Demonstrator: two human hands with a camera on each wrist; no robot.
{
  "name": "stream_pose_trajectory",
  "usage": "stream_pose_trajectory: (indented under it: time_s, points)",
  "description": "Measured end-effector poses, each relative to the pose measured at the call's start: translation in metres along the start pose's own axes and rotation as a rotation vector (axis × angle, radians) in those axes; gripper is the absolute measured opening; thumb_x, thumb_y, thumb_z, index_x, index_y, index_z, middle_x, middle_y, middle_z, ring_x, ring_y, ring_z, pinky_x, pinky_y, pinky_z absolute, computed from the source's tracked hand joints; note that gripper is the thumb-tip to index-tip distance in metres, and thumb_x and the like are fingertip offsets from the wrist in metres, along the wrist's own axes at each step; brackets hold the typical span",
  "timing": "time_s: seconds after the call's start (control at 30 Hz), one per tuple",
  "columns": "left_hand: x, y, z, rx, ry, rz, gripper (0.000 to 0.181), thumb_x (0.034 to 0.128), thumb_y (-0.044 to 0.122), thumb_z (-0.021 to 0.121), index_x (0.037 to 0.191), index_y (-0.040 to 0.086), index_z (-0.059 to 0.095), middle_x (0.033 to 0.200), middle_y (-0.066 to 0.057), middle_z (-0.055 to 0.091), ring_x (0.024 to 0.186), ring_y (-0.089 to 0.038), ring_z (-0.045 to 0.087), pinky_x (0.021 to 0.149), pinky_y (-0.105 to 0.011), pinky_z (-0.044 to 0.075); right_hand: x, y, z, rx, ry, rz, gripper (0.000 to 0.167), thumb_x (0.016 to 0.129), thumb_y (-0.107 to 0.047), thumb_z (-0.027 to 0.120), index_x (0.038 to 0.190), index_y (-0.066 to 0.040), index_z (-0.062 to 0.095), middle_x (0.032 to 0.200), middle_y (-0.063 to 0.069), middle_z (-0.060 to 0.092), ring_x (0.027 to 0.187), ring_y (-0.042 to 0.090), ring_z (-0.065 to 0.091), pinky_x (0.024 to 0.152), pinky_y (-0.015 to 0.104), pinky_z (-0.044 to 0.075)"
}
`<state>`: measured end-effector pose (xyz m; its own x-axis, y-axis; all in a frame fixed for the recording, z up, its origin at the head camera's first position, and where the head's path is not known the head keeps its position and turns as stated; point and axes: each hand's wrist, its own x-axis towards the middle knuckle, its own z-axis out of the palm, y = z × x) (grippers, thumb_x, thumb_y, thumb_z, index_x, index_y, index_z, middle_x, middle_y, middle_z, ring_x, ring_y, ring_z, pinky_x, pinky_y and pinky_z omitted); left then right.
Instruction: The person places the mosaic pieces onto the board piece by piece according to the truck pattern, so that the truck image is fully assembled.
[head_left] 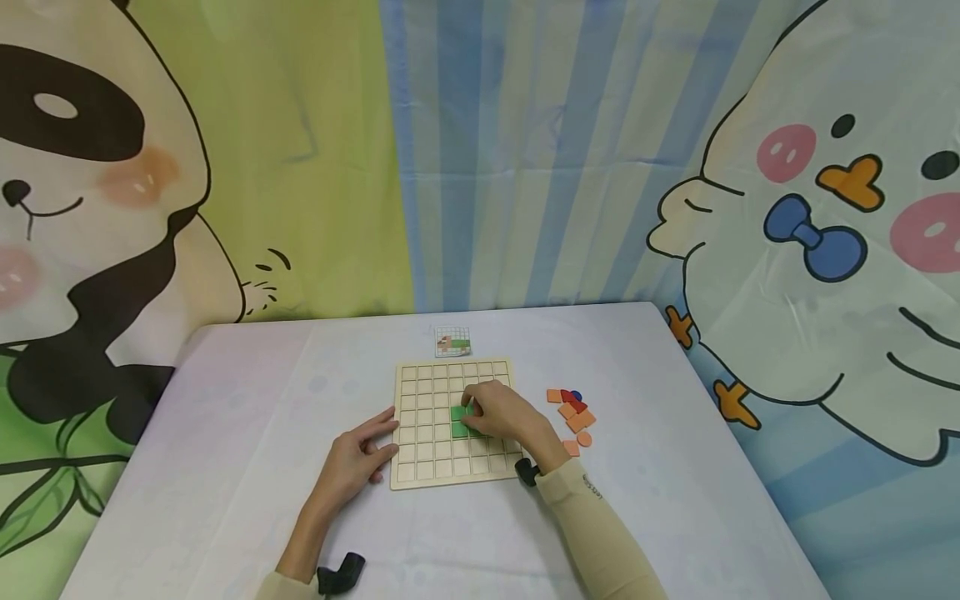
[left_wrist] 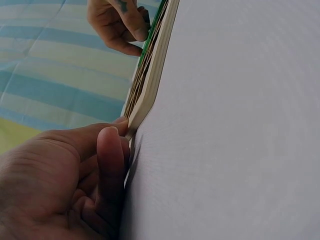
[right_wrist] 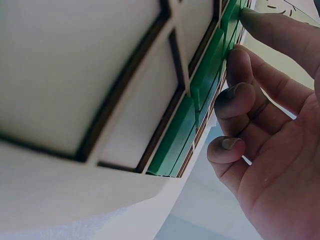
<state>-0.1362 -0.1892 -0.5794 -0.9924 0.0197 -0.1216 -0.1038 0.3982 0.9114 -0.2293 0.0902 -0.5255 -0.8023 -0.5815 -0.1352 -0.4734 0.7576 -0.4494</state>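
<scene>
So the head cam catches the picture card (head_left: 452, 342) and the loose orange pieces (head_left: 581, 420), while the right wrist one shows the green pieces (head_left: 458, 423) standing proud of the wooden board (head_left: 418, 469) (chunky little blocks, seen nearly edge-on). They sit around mid-board. Right hand (head_left: 506, 412) has fingertips on them; can't tell if it's pinching one. Left hand (head_left: 351, 468) just rests relaxed fingers against the board's left edge. Beyond the near edge, the white table (head_left: 450, 542) runs on well toward the camera.
</scene>
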Motion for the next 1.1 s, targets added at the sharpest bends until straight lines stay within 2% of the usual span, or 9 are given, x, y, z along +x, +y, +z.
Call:
stream_pose_trajectory:
  time_s: [0.4, 0.67, 0.9, 1.1]
  points:
    - [0.0, 0.0, 0.0, 0.012, 0.005, -0.006, 0.053, 0.0916, 0.007, 0.081, 0.143, 0.012, 0.068, 0.16, 0.004, 0.057, 0.052, -0.012, 0.056, 0.049, -0.025, 0.051, -0.008, 0.003, -0.003, 0.051, 0.018, -0.017, 0.037, 0.099, -0.027, 0.076, 0.129, -0.005, 0.07, 0.07, -0.005, 0.059, 0.062, 0.006, 0.05, 0.066, 0.024, 0.047]
    - [0.001, 0.001, 0.0, 0.011, 0.004, -0.001, 0.053, 0.0919, 0.007, 0.081, 0.143, 0.012, 0.068, 0.16, 0.004, 0.056, 0.051, -0.013, 0.056, 0.048, -0.026, 0.051, -0.022, 0.016, -0.014, 0.051, 0.042, 0.003, 0.037, 0.098, -0.023, 0.077, 0.129, -0.003, 0.07, 0.072, -0.005, 0.061, 0.063, 0.007, 0.052, 0.065, 0.025, 0.048]
    - [0.001, -0.002, -0.001, 0.021, 0.004, 0.009, 0.053, 0.0918, 0.007, 0.081, 0.142, 0.012, 0.068, 0.16, 0.004, 0.056, 0.051, -0.013, 0.056, 0.049, -0.026, 0.052, -0.032, 0.032, -0.025, 0.039, 0.075, 0.064, 0.033, 0.097, -0.02, 0.078, 0.125, -0.003, 0.071, 0.075, -0.002, 0.061, 0.068, 0.011, 0.054, 0.066, 0.027, 0.047]
    - [0.001, -0.002, 0.0, 0.012, 0.002, 0.008, 0.053, 0.0916, 0.006, 0.081, 0.143, 0.012, 0.068, 0.16, 0.004, 0.056, 0.051, -0.013, 0.056, 0.049, -0.026, 0.052, -0.041, 0.048, -0.034, 0.046, 0.09, 0.127, 0.037, 0.097, -0.02, 0.079, 0.128, -0.004, 0.071, 0.082, 0.0, 0.066, 0.07, 0.012, 0.056, 0.066, 0.028, 0.048]
